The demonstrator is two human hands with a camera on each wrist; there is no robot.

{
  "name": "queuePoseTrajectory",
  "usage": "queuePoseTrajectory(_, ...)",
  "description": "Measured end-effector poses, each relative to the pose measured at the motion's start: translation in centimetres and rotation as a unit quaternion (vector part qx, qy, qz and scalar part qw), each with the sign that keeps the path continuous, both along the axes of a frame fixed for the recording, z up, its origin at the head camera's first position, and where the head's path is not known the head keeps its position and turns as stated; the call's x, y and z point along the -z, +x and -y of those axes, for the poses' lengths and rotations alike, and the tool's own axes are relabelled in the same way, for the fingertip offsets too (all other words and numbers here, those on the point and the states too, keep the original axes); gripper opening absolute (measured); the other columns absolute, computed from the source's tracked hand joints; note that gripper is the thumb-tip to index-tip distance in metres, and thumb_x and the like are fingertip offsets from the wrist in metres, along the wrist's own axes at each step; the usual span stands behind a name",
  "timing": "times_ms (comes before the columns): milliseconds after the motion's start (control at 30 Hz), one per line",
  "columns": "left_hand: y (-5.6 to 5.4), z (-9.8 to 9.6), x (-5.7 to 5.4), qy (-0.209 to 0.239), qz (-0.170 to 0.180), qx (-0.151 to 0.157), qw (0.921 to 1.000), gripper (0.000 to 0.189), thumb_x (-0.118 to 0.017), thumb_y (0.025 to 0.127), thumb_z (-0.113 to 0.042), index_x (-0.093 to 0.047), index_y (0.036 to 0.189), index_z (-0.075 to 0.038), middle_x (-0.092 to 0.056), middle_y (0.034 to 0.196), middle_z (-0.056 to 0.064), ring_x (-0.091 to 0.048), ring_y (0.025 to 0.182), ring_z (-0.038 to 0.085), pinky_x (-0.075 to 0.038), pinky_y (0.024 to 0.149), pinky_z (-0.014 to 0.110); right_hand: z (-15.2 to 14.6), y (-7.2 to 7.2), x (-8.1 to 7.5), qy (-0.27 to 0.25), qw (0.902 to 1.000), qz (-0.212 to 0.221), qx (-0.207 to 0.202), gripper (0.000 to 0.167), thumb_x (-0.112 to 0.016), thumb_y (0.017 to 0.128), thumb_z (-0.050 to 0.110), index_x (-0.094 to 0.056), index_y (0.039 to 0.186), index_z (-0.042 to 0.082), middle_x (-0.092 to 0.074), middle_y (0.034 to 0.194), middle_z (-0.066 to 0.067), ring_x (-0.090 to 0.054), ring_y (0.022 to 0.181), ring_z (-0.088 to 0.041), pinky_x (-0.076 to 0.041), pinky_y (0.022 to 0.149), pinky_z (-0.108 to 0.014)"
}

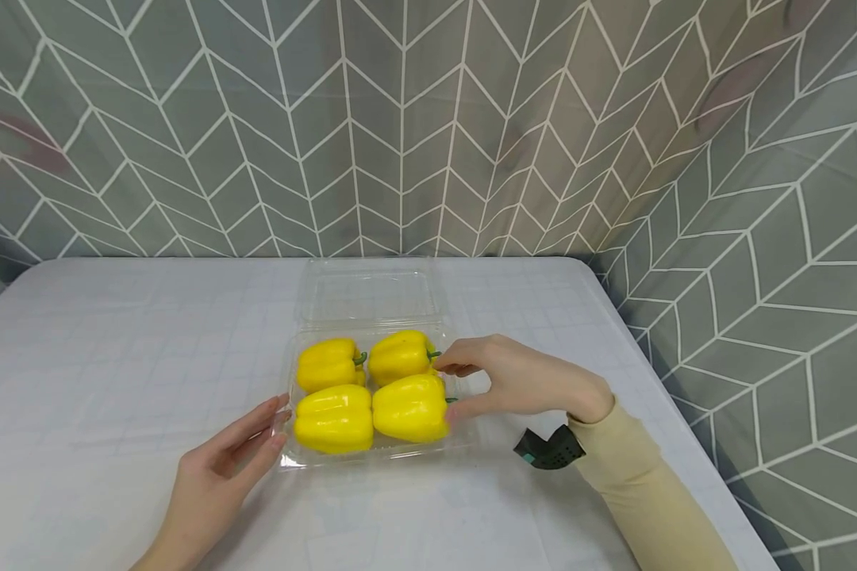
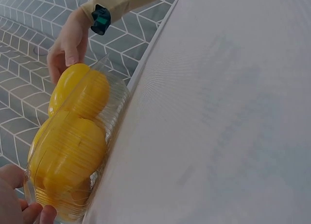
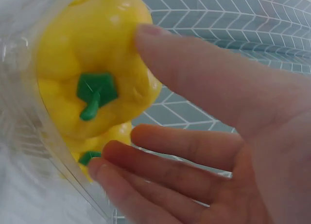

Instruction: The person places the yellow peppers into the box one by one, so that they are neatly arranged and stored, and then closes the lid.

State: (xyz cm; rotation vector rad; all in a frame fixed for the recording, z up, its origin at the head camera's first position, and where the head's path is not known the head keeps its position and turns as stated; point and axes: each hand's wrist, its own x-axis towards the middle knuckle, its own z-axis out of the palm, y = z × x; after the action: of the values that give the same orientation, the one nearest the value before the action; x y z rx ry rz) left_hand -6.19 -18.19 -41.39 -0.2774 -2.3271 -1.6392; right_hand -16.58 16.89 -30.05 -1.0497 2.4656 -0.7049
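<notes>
A clear plastic clamshell container (image 1: 393, 454) holds several yellow bell peppers with green stems, set in two rows. My left hand (image 1: 214, 460) pinches the container's left rim between thumb and fingers, also visible in the left wrist view. At the right end my right hand (image 1: 514, 377) is by the front right pepper (image 1: 410, 408). In the right wrist view its thumb touches the side of that pepper (image 2: 87, 90), while the other fingers extend loosely near the back right pepper (image 1: 400, 358). The left pair, a front pepper (image 1: 334, 419) and a back pepper (image 1: 326, 365), lies nearer my left hand.
The container's clear lid (image 1: 373, 293) lies folded back toward the far table edge. A white cloth covers the table (image 1: 128, 341). Grey patterned curtains (image 1: 428, 127) hang behind and to the right. A black device (image 1: 550, 448) is at my right wrist.
</notes>
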Motion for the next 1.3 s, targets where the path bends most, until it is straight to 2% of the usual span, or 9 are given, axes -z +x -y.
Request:
queuePoseTrajectory(133, 0.0, 0.1, 0.0, -0.003, -0.003, -0.002, 1.0, 0.048, -0.072, 0.088, 0.006, -0.061, 0.134, -0.002, -0.066, 0.133, 0.004, -0.066, 0.116, 0.005, -0.054, 0.095, 0.017, -0.3, -0.4, -0.2, -0.022, 0.9996, -0.017, 0.011, 0.053, -0.078, 0.088, 0.038, -0.063, 0.13, 0.011, -0.066, 0.127, 0.002, -0.065, 0.116, -0.023, -0.056, 0.101, -0.036)
queuePoseTrajectory(400, 0.0, 0.1, 0.0, 0.0, -0.002, -0.008, 1.0, 0.048, -0.072, 0.088, 0.006, -0.061, 0.134, -0.002, -0.066, 0.133, 0.004, -0.066, 0.115, 0.005, -0.054, 0.095, 0.016, -0.5, -1.5, 0.3, -0.058, 0.995, -0.071, 0.039, 0.039, -0.074, 0.092, 0.031, -0.067, 0.123, 0.008, -0.069, 0.122, -0.001, -0.068, 0.109, -0.022, -0.058, 0.098, -0.035)
queuePoseTrajectory(633, 0.0, 0.2, -0.2, 0.0, 0.018, -0.013, 0.9997, 0.045, -0.07, 0.092, 0.001, -0.061, 0.135, -0.006, -0.066, 0.134, 0.002, -0.066, 0.114, 0.004, -0.055, 0.093, 0.016, -0.6, -2.5, 1.0, -0.083, 0.9843, -0.114, 0.106, 0.029, -0.074, 0.093, 0.023, -0.069, 0.117, 0.008, -0.071, 0.114, -0.002, -0.068, 0.103, -0.02, -0.059, 0.095, -0.037)
queuePoseTrajectory(733, -0.3, 0.3, -0.3, 0.007, 0.031, -0.021, 0.9993, 0.038, -0.066, 0.096, -0.004, -0.062, 0.133, -0.006, -0.068, 0.13, 0.002, -0.066, 0.113, 0.003, -0.055, 0.093, 0.015, -0.5, -3.0, 1.6, -0.096, 0.9801, -0.121, 0.125, 0.028, -0.073, 0.093, 0.02, -0.069, 0.117, 0.006, -0.071, 0.113, -0.008, -0.068, 0.102, -0.021, -0.059, 0.095, -0.039)
queuePoseTrajectory(833, -0.8, 0.4, -0.5, 0.019, 0.061, -0.033, 0.9974, 0.031, -0.063, 0.1, -0.013, -0.063, 0.13, -0.005, -0.071, 0.125, 0.0, -0.066, 0.112, 0.001, -0.055, 0.093, 0.013, -0.4, -3.5, 2.6, -0.11, 0.9763, -0.116, 0.146, 0.03, -0.072, 0.093, 0.018, -0.068, 0.118, 0.002, -0.07, 0.115, -0.015, -0.068, 0.103, -0.026, -0.059, 0.096, -0.043)
queuePoseTrajectory(933, -1.6, 0.5, -0.8, 0.048, 0.104, -0.036, 0.9927, 0.035, -0.061, 0.101, -0.023, -0.061, 0.131, -0.003, -0.072, 0.121, -0.004, -0.068, 0.108, 0.001, -0.055, 0.092, 0.012, -0.3, -4.0, 3.6, -0.12, 0.9713, -0.098, 0.181, 0.036, -0.07, 0.094, 0.018, -0.065, 0.124, -0.002, -0.068, 0.12, -0.018, -0.068, 0.105, -0.029, -0.059, 0.096, -0.044)
queuePoseTrajectory(1033, -2.7, 0.6, -1.3, 0.111, 0.136, -0.03, 0.984, 0.044, -0.064, 0.1, -0.026, -0.057, 0.133, 0.002, -0.073, 0.119, -0.005, -0.07, 0.103, 0.005, -0.056, 0.091, 0.015, -0.2, -4.3, 4.4, -0.126, 0.9642, -0.069, 0.223, 0.044, -0.069, 0.095, 0.02, -0.059, 0.132, -0.001, -0.065, 0.126, -0.017, -0.067, 0.108, -0.03, -0.059, 0.097, -0.044)
queuePoseTrajectory(1167, -4.6, 0.8, -1.5, 0.199, 0.15, -0.023, 0.9682, 0.051, -0.068, 0.097, -0.024, -0.052, 0.136, 0.005, -0.072, 0.118, -0.005, -0.07, 0.101, 0.007, -0.057, 0.092, 0.018, 0.0, -4.6, 5.3, -0.145, 0.9561, -0.027, 0.253, 0.053, -0.068, 0.096, 0.022, -0.051, 0.142, 0.001, -0.063, 0.131, -0.016, -0.066, 0.113, -0.031, -0.059, 0.097, -0.043)
queuePoseTrajectory(1300, -6.4, 0.7, -1.6, 0.249, 0.17, -0.011, 0.9532, 0.058, -0.07, 0.096, -0.025, -0.048, 0.14, 0.005, -0.071, 0.119, -0.007, -0.069, 0.103, 0.005, -0.056, 0.094, 0.017, 0.0, -4.9, 6.2, -0.175, 0.9488, 0.015, 0.262, 0.056, -0.068, 0.097, 0.021, -0.048, 0.144, 0.001, -0.062, 0.133, -0.016, -0.064, 0.117, -0.032, -0.058, 0.099, -0.043)
